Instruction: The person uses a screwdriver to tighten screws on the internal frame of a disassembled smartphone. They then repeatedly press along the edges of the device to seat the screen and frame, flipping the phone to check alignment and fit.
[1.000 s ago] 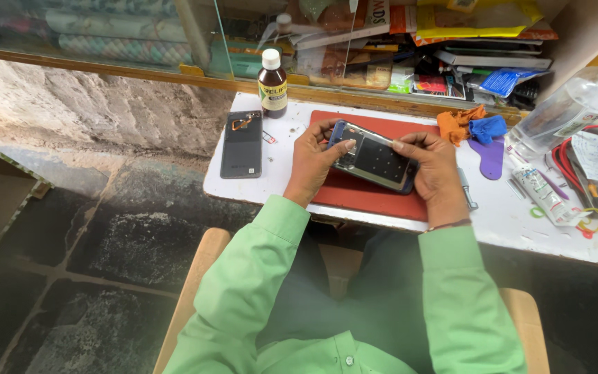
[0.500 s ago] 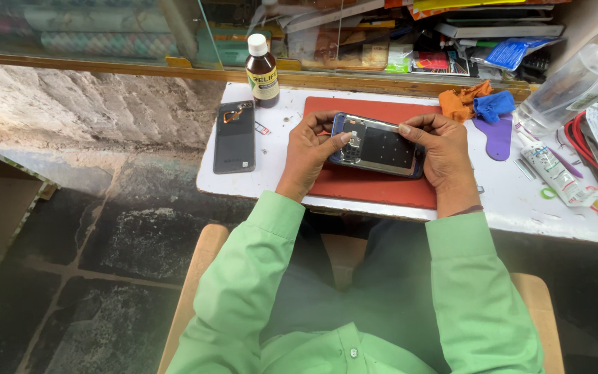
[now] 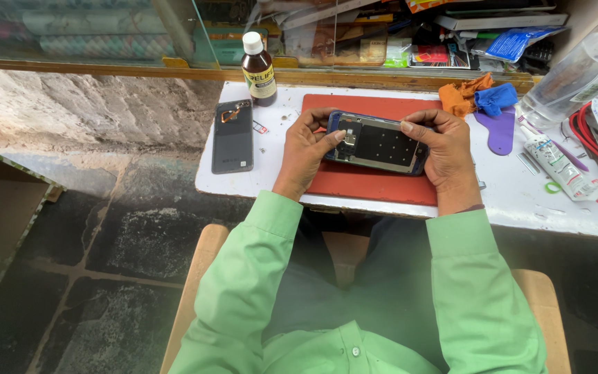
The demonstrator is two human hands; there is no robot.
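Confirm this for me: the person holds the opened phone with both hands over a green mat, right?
Not quite. The head view shows both hands, left hand and right hand, holding the opened phone, but the mat beneath is red, not green.

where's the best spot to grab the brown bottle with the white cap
Probably the brown bottle with the white cap is best gripped around its labelled body, just below the shoulder, coming from the front left. It stands upright at the white table's back edge, with glass behind it and the red mat to its right.
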